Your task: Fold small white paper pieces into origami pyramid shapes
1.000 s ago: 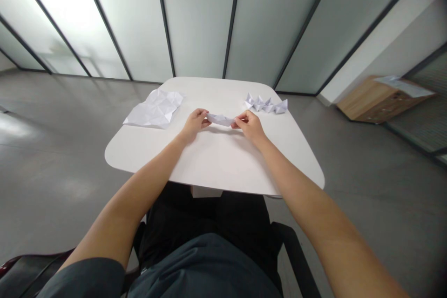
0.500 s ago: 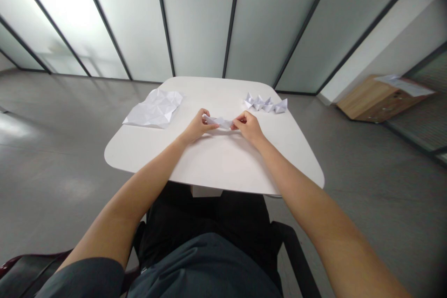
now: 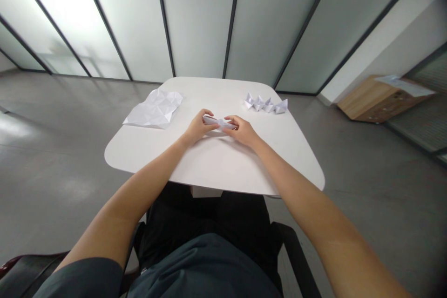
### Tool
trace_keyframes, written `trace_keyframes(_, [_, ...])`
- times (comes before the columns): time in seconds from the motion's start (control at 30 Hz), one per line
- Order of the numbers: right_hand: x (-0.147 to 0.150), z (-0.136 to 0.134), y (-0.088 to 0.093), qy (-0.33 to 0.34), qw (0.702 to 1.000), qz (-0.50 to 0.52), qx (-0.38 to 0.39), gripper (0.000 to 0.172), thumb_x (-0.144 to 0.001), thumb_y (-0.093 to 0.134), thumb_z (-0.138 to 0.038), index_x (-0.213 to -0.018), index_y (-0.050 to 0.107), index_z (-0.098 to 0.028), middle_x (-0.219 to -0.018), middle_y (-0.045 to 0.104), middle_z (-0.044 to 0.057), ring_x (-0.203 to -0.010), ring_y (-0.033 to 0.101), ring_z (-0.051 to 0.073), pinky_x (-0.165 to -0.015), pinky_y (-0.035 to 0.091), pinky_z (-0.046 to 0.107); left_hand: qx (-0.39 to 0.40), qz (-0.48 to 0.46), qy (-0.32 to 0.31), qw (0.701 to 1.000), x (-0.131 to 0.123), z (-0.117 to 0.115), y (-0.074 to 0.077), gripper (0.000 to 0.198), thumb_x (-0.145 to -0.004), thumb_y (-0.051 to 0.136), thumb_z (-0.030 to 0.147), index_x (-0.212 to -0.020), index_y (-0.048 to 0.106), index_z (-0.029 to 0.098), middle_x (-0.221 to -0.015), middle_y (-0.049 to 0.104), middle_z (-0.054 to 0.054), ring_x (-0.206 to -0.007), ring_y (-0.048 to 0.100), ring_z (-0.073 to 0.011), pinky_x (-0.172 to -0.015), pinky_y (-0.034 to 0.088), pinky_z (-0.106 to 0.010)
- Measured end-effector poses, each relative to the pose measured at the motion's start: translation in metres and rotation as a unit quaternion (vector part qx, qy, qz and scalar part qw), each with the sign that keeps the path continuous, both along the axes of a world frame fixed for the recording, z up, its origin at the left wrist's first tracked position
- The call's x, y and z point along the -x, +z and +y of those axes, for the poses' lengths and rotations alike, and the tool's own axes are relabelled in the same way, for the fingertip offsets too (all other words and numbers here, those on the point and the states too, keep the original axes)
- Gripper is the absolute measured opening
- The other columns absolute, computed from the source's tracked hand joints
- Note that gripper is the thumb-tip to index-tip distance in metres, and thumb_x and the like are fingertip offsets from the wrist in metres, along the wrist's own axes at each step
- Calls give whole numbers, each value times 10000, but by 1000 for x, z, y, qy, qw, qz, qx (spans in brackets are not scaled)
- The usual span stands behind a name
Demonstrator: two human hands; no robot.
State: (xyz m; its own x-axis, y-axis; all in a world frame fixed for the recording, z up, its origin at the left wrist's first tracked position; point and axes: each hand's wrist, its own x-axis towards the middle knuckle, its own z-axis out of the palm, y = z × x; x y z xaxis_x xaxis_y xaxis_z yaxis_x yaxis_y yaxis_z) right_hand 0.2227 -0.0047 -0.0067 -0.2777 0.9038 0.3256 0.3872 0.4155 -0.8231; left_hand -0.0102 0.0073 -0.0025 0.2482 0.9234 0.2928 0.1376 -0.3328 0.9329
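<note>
Paper (image 3: 221, 122) sits between my left hand (image 3: 198, 128) and right hand (image 3: 244, 132), both partly curled, each pinching one side.

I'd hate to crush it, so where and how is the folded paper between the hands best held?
Likely by its two ends, one hand from each side: the folded paper is long, narrow and crosswise between the left hand and right hand. Its thin, creased form suggests a light pinch, thumbs near, fingers on the far side.
</note>
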Motion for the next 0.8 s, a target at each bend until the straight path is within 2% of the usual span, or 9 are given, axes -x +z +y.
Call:
trace_keyframes(0.1, [3, -4, 5, -14, 999, -30, -27, 406, -796, 770, -446, -1123, 729, -209, -1059, 761, 53, -908, 698, 239, -847, 545, 354, -14, 21, -4, 1000, -1, -2, 2, 511, -719, 854, 371, -1132, 605, 203, -851, 667, 6, -678, 544, -112, -627, 392, -236])
trace_keyframes(0.2, [5, -8, 9, -19, 997, -56, -41, 316, -826, 731, -439, -1034, 753, -203, -994, 763, 39, -875, 685, 234, -832, 527, 341, -27, 34, 1, 999, -1, -4, 5, 481, -733, 836, 372, -1133, 636, 195, -907, 687, -11, -700, 565, -117, -645, 409, -243])
trace_keyframes(0.4, [6, -12, 13, -23, 996, -71, -52, 243, -834, 711, -431, -933, 725, -210, -868, 730, 10, -778, 630, 205, -732, 479, 307, -37, 52, 5, 998, -2, -7, 8, 417, -739, 828, 394, -1073, 690, 187, -879, 685, -12, -701, 557, -122, -646, 400, -246])
trace_keyframes(0.57, [7, -13, 15, -21, 995, -77, -57, 241, -835, 704, -446, -898, 711, -213, -850, 718, 7, -775, 614, 202, -731, 471, 309, -41, 42, -10, 998, -2, -11, 10, 389, -740, 832, 427, -1016, 718, 177, -858, 682, -15, -714, 559, -129, -646, 400, -245])
trace_keyframes(0.8, [10, -14, 15, -17, 994, -79, -71, 176, -825, 705, -383, -873, 709, -214, -830, 712, -1, -764, 612, 196, -733, 454, 308, -30, 29, -31, 999, 0, -13, 13, 386, -751, 831, 416, -1043, 743, 180, -915, 723, -42, -765, 605, -145, -679, 437, -247])
